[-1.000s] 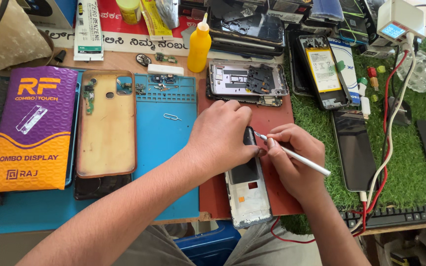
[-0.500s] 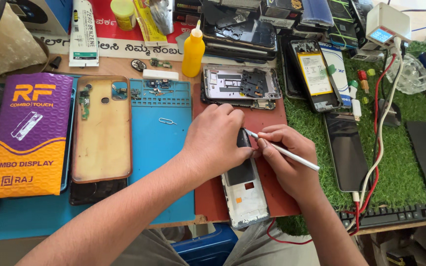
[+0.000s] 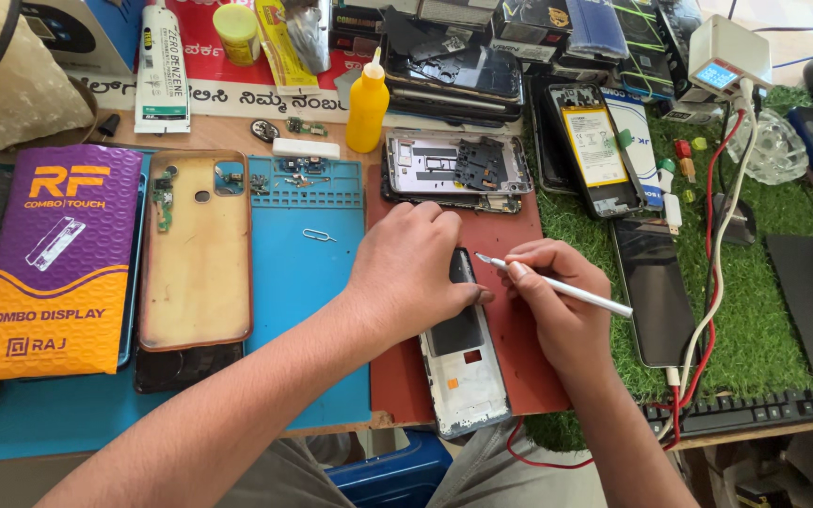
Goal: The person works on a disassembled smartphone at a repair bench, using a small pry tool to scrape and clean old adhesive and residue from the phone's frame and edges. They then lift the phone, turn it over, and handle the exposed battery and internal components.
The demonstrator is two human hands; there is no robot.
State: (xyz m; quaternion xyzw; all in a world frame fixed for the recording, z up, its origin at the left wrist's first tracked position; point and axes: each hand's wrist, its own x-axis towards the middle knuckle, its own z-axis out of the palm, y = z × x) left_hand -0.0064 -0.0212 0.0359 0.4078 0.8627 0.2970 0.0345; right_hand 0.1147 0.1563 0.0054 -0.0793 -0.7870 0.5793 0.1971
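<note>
A stripped phone frame [image 3: 461,356] lies lengthwise toward the person. The left hand [image 3: 413,271] presses flat on its far end; the right hand [image 3: 557,299], just beside, pinches white tweezers [image 3: 555,285] tip-first at that end.

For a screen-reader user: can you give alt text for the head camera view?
The left hand presses down a phone frame on a red mat, while the right hand holds a white tool at its top end. Phone parts and a yellow bottle lie around.
</note>
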